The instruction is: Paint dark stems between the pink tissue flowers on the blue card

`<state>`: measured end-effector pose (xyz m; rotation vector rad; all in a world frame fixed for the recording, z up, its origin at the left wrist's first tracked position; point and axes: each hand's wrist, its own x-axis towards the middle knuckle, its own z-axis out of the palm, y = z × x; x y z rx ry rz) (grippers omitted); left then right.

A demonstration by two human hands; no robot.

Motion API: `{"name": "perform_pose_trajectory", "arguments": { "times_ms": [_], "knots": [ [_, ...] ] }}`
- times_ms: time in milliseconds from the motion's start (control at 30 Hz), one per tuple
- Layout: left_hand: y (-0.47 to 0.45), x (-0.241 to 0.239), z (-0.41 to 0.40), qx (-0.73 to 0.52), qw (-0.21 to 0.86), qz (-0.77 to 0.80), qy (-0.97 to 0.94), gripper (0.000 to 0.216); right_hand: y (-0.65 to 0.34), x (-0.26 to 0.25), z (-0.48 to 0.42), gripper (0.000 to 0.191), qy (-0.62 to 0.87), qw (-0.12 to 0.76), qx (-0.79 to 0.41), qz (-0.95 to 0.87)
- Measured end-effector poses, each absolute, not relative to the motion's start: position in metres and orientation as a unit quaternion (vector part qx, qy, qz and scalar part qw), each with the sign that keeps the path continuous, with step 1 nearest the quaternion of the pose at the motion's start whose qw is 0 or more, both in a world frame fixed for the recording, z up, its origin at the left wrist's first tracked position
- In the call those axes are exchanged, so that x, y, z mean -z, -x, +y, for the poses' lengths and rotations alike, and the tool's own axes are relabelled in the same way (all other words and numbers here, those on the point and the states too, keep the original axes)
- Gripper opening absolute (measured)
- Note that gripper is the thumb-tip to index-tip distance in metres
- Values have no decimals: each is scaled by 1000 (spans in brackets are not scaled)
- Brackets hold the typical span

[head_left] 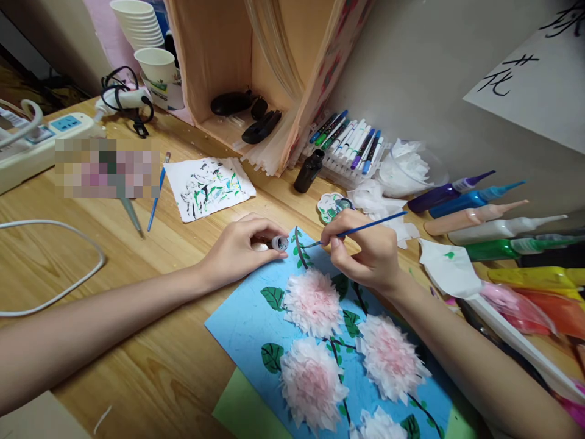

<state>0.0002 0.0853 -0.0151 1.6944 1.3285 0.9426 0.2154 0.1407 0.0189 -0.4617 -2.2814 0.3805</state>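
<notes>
A blue paper sheet lies on the wooden table, bearing pink-white tissue flowers with painted green leaves and dark stems. My right hand pinches a thin blue-handled brush, its tip touching the sheet's top edge by a dark stem. My left hand is closed on a small white-capped bottle lying at the sheet's upper left corner.
A paint-smeared paper scrap, a second blue brush, a small palette, a black bottle and a tray of markers sit behind. Paint tubes line the right. A power strip, cable and paper cups stand left.
</notes>
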Motion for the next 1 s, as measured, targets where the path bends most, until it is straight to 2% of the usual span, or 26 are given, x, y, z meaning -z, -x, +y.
{"name": "perform_pose_trajectory", "arguments": {
  "times_ms": [233,633,867,1000],
  "knots": [
    [0,14,84,-371,385,522,-664,26,-218,-21,139,18,197,401,-149,-882],
    [1,13,85,-370,381,518,-671,24,-215,-19,133,19,171,450,-224,-847],
    [0,13,85,-373,378,516,-672,23,-210,-24,130,18,140,384,-214,-887],
    [0,12,85,-371,376,516,-674,23,-209,-25,129,18,142,381,-216,-887]
  ]
}}
